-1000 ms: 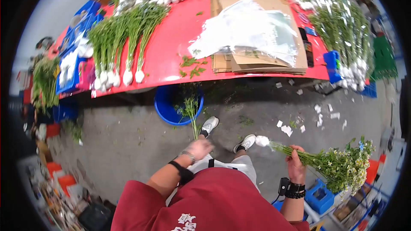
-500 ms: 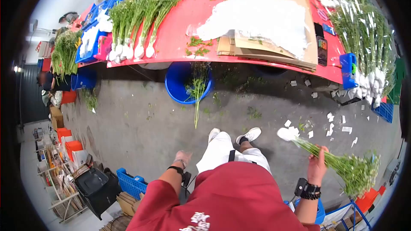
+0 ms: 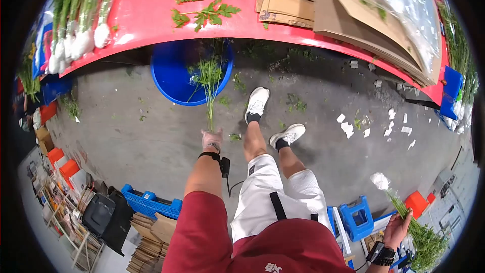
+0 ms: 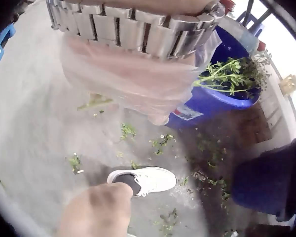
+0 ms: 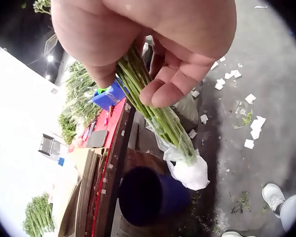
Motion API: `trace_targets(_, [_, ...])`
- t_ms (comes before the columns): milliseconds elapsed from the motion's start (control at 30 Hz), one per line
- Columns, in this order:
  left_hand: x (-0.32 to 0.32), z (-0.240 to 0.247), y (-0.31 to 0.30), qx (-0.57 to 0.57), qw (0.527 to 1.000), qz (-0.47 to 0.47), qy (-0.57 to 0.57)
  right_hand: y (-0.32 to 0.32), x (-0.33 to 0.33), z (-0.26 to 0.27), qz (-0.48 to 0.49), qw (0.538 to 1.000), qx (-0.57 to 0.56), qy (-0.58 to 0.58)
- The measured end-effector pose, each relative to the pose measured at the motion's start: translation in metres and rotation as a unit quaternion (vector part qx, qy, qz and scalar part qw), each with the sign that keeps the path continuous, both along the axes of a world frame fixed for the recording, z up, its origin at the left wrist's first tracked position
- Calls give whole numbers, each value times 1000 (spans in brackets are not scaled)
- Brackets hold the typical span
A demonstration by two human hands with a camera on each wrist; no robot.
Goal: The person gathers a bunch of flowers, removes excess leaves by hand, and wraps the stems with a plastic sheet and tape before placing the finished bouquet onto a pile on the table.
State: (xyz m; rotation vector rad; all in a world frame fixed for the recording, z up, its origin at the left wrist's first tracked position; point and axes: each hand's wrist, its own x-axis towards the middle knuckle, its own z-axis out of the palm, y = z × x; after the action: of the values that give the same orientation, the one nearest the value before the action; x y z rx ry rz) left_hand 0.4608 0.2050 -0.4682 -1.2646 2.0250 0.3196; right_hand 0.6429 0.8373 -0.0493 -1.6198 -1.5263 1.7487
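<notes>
The left hand (image 3: 212,139), in a thin clear glove, grips the lower ends of some leafy green stems (image 3: 209,88) whose tops lean over a blue bucket (image 3: 166,78). In the left wrist view, cut stem ends (image 4: 94,102) stick out on one side of the gloved hand (image 4: 130,79) and leaves (image 4: 232,76) on the other, over the bucket. Out at the lower right, the right hand (image 3: 397,230) holds a bunch of green stems (image 3: 424,242) with a white wrapped end (image 3: 380,181). In the right wrist view, thumb and fingers close around the stems (image 5: 160,116) above the white end (image 5: 190,173).
A red-covered table (image 3: 146,7) carries loose leaves (image 3: 209,14), cardboard (image 3: 364,35) and white-ended bunches (image 3: 83,43). White scraps (image 3: 347,129) and leaf bits (image 3: 296,102) litter the floor. Blue plastic stools (image 3: 357,217) and a black bin (image 3: 101,217) stand behind the person.
The left hand has reached forward from beside the body and taken hold of the stem ends at the bucket. The right hand, with its bunch, has moved outward and back. The head view has shifted.
</notes>
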Motion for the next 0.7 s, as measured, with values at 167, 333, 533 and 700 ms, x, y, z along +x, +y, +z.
trace_targets(167, [20, 13, -24, 126, 980, 1, 155, -29, -44, -5, 6, 999, -28, 16])
trace_targets(333, [91, 68, -152, 77, 746, -574, -329, -59, -98, 11, 50, 997, -48, 32])
trace_targets(533, [-62, 126, -176, 57, 843, -479, -238, -89, -163, 54, 49, 995, -26, 82])
trace_targets(700, [-217, 205, -122, -92, 938, -144, 302, -80, -186, 87, 56, 988, -10, 144])
